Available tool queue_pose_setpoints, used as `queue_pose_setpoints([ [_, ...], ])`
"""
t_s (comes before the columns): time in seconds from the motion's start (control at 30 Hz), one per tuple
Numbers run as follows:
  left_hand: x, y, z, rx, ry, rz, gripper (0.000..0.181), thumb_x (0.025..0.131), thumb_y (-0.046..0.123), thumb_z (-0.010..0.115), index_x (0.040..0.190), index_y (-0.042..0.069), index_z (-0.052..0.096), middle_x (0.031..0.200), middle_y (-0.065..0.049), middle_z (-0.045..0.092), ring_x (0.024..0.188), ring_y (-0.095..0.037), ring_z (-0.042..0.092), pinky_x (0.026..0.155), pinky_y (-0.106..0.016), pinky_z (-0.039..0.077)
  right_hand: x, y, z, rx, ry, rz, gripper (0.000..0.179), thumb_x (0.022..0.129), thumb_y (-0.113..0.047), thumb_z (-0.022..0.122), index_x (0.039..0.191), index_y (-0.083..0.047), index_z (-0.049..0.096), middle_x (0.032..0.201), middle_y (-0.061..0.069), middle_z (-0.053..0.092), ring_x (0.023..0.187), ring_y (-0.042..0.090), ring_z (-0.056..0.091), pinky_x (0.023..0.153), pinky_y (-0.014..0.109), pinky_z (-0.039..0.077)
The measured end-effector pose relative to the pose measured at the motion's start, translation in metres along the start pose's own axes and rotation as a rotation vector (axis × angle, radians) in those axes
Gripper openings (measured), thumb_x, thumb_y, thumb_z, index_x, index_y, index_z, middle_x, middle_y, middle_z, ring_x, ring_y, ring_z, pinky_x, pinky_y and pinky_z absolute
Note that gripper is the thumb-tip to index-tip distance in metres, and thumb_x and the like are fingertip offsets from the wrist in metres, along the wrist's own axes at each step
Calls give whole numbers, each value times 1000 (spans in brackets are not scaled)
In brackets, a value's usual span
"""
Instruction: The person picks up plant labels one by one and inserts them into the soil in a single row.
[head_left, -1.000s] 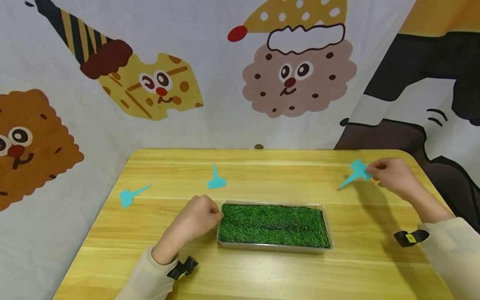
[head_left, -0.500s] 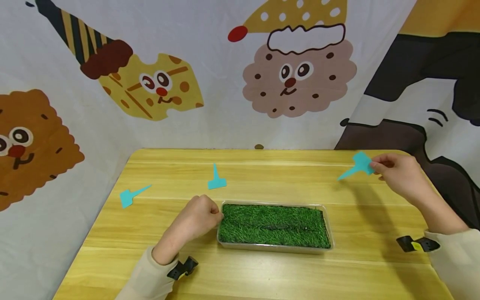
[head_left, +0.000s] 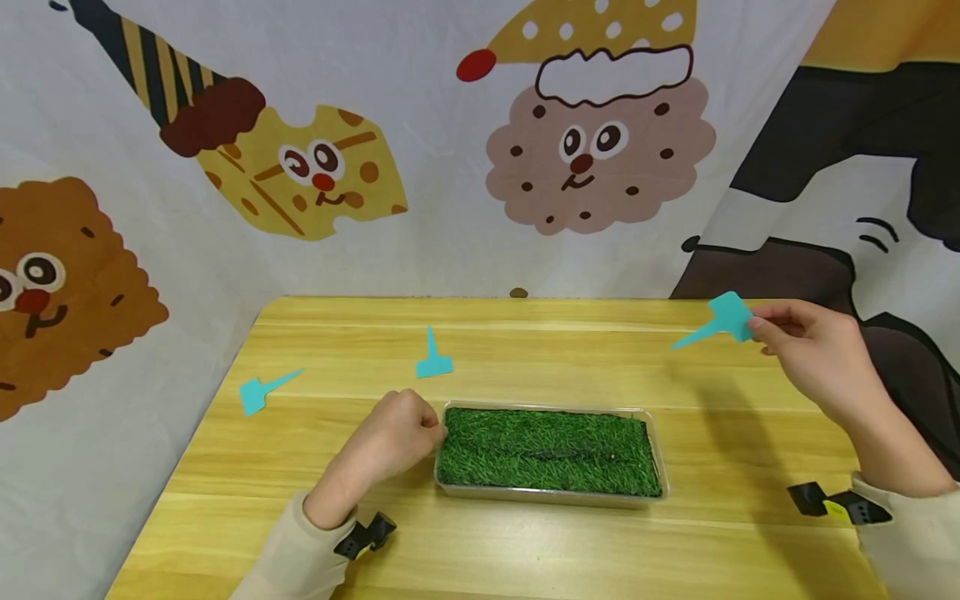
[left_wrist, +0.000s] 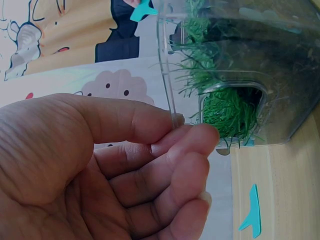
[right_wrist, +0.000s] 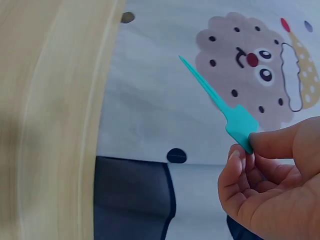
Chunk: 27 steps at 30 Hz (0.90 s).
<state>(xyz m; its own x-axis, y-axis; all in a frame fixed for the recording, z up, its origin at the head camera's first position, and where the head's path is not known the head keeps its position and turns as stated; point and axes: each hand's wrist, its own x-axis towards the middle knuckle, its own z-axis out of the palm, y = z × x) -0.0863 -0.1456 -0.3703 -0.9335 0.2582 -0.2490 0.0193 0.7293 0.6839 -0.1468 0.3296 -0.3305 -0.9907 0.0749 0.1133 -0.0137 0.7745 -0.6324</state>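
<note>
Pinching a turquoise marker by one corner of its broad head, the right hand had its thumb and forefinger closed on it, while the other fingers were bent loosely below. This grip at the edge was probably convenient because it left the pointed stem wholly free, directed to the left. The marker was in the air, over the far right part of the table. Around the middle of the table stood a clear tray with green grass inside, its long side running from left to right, perhaps so that both hands could reach it easily. At its left end, the left hand had curled fingers and pinched the rim, it seemed in order to steady it. Beyond the tray lay a second marker, its stem toward the far side, and farther left a third marker, pointing right; both lay flat, so they were not likely to roll. Behind the table hung a cloth with printed cartoon figures.
</note>
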Motion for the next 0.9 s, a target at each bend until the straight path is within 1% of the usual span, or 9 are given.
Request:
queue_pose_setpoints([
  [0.13, 0, 0, 0, 1, -3, -4, 56, 97, 6, 69, 51, 18, 39, 46, 10, 29, 43, -7, 26, 42, -20, 22, -7, -4, -1, 33, 33, -5, 37, 108, -33, 60, 127, -2, 67, 95, -11, 69, 80, -3, 61, 64, 17, 51],
  [0.27, 1, 1, 0, 5, -3, -9, 56, 97, 7, 69, 50, 18, 40, 46, 10, 29, 43, -7, 26, 42, -20, 23, -15, -8, -1, 64, 59, -10, 35, 108, -33, 61, 126, -4, 67, 94, -16, 68, 81, -1, 61, 65, 14, 50],
  [0.53, 0, 1, 0, 6, -2, -8, 56, 97, 6, 69, 51, 18, 39, 47, 10, 29, 43, -7, 25, 42, -20, 23, -32, -20, 4, 99, 94, 6, 34, 107, -34, 62, 123, -5, 68, 93, -14, 67, 81, 2, 60, 64, 18, 47],
  [0.73, 0, -1, 1, 10, 5, -2, 56, 96, 6, 69, 51, 17, 38, 47, 9, 28, 43, -7, 25, 42, -20, 23, -43, -29, 8, 118, 133, -37, 28, 106, -28, 65, 120, -4, 70, 91, -14, 67, 79, 3, 60, 63, 16, 47],
  [0.9, 1, -1, 1, 10, 6, 0, 56, 96, 6, 69, 51, 17, 38, 47, 9, 27, 43, -7, 24, 42, -20, 22, -51, -32, 14, 153, 137, -79, 21, 105, -20, 67, 118, -3, 71, 90, -15, 69, 78, 2, 61, 63, 14, 47],
])
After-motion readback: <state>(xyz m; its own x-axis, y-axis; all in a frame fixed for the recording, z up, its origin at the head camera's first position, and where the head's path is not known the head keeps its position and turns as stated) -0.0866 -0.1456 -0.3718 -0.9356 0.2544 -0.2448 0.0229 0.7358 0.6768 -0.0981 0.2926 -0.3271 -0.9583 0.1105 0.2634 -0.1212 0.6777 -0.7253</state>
